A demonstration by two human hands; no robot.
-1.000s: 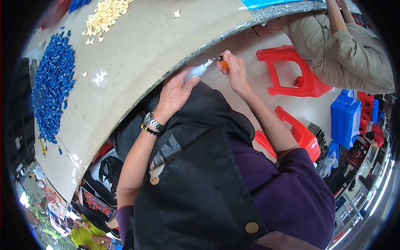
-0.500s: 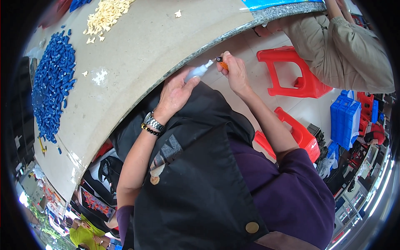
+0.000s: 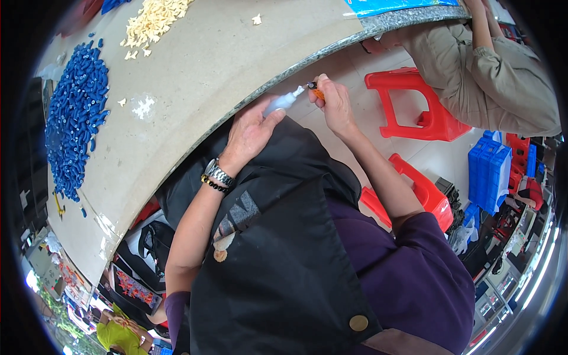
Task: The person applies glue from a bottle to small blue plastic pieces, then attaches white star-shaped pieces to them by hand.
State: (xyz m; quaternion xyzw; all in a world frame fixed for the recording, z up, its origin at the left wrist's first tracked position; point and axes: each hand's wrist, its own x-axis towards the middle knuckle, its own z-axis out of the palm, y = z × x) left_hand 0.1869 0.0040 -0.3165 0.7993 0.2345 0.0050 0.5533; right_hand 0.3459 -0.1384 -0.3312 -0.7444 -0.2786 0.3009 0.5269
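Observation:
Just off the table's edge, above my lap, my left hand (image 3: 251, 130) is closed around a small pale glue-type squeeze bottle (image 3: 281, 103). Its narrow white nozzle points up and to the right. My right hand (image 3: 336, 106) pinches a small tool with an orange-and-black handle (image 3: 316, 90). A thin tip on that tool meets or nearly meets the nozzle; which of the two, I cannot tell. The rest of the tool is hidden in my fingers.
The grey table (image 3: 195, 77) curves along my left and front. On it lie a heap of small blue pieces (image 3: 77, 121) and a pile of cream pieces (image 3: 155, 21). To the right are red stools (image 3: 408, 106), blue crates (image 3: 490, 171) and a seated person (image 3: 479, 77).
Both hands, the bottle and the tool stay almost where they were. The view has shifted very slightly, and the person in yellow at the lower left has moved their arms.

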